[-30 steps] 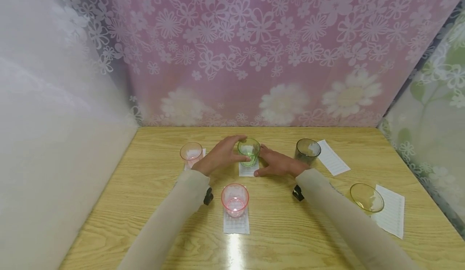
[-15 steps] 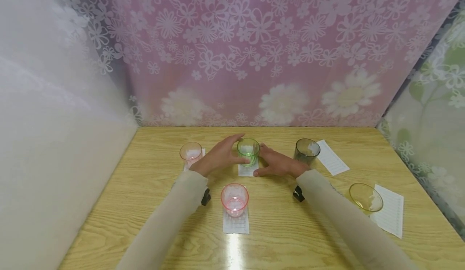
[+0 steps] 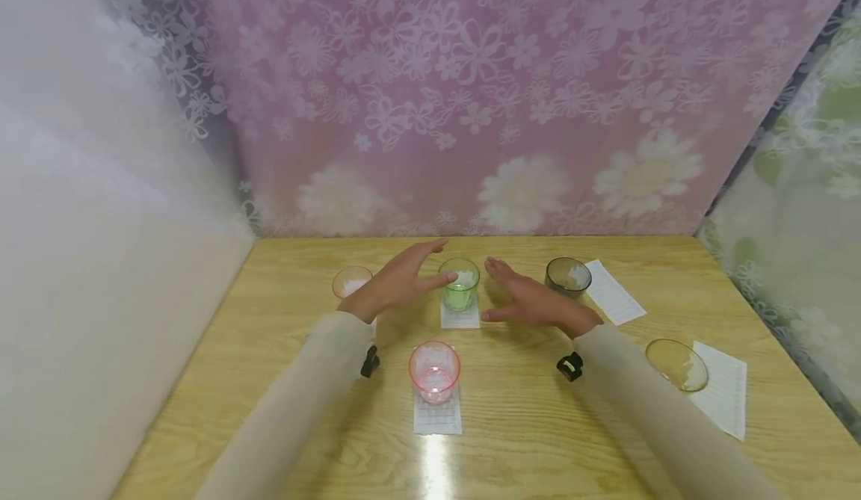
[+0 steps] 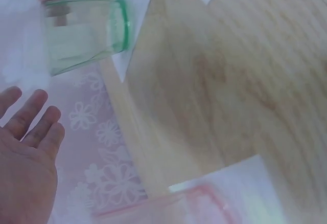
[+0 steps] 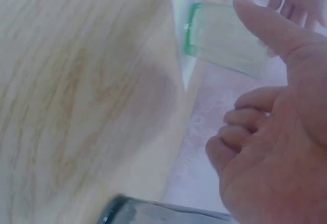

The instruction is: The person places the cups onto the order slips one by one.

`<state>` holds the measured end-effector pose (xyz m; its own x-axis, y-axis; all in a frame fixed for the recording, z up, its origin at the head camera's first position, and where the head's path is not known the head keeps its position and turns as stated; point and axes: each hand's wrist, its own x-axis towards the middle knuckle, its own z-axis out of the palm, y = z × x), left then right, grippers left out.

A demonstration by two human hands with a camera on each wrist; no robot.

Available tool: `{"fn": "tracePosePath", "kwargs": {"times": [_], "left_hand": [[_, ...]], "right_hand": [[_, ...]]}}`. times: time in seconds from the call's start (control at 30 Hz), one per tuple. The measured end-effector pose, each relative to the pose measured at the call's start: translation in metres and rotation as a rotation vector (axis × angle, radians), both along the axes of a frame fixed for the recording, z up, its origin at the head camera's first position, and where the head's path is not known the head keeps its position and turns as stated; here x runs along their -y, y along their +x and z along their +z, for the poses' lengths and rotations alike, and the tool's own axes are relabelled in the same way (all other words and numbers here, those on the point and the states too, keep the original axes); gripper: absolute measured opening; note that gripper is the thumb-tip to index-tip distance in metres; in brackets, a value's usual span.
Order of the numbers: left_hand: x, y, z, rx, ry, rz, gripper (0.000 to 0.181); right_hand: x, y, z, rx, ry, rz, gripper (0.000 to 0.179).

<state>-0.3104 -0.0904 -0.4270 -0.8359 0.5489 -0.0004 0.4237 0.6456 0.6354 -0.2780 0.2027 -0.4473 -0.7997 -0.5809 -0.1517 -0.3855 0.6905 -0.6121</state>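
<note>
A clear green tumbler (image 3: 460, 295) stands upright on a printed paper slip (image 3: 460, 321) toward the back of the table. My left hand (image 3: 395, 279) is to its left, fingers extended; in the head view the thumb overlaps the rim. To the right, my right hand (image 3: 538, 302) has its fingers extended too. The left wrist view shows a gap between the left hand (image 4: 30, 157) and the green tumbler (image 4: 82, 37). Likewise, the right hand (image 5: 276, 147) appears apart from the tumbler (image 5: 222, 37) in the right wrist view. Neither hand holds anything.
A pink tumbler (image 3: 434, 377) stands on a slip in front. Behind the left wrist is a pale pink tumbler (image 3: 351, 282), partly hidden. A dark grey tumbler (image 3: 568, 279) and a yellow one (image 3: 676, 367) stand on the right, beside paper slips (image 3: 615, 294).
Both hands have drawn away from the green tumbler, the left one leftward and the right one rightward, with fingers spreading wider. The tumblers stay in place.
</note>
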Motion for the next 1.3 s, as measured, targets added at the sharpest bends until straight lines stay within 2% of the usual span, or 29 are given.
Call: {"fn": "tracePosePath", "kwargs": {"times": [0.13, 0.3, 0.47, 0.57, 0.8, 0.97, 1.3], "left_hand": [[-0.001, -0.001, 0.017, -0.03, -0.041, -0.017, 0.085], [-0.012, 0.001, 0.038, -0.042, -0.054, -0.053, 0.082], [-0.028, 0.005, 0.05, -0.05, -0.058, -0.106, 0.08], [-0.038, 0.008, 0.053, -0.055, -0.063, -0.128, 0.079], [-0.061, 0.013, 0.056, -0.067, -0.09, -0.154, 0.077], [-0.072, 0.017, 0.056, -0.074, -0.096, -0.176, 0.075], [-0.098, 0.027, 0.058, -0.072, -0.093, -0.221, 0.074]], "right_hand": [[-0.004, 0.01, 0.012, -0.011, -0.008, -0.029, 0.105], [-0.01, 0.021, 0.033, -0.017, -0.022, -0.049, 0.105], [-0.019, 0.031, 0.05, -0.012, -0.024, -0.051, 0.104], [-0.025, 0.036, 0.058, -0.013, -0.015, -0.056, 0.103], [-0.049, 0.048, 0.07, -0.112, 0.033, -0.106, 0.094], [-0.064, 0.056, 0.074, -0.139, 0.043, -0.147, 0.088], [-0.089, 0.069, 0.082, -0.268, 0.051, -0.193, 0.073]]}}
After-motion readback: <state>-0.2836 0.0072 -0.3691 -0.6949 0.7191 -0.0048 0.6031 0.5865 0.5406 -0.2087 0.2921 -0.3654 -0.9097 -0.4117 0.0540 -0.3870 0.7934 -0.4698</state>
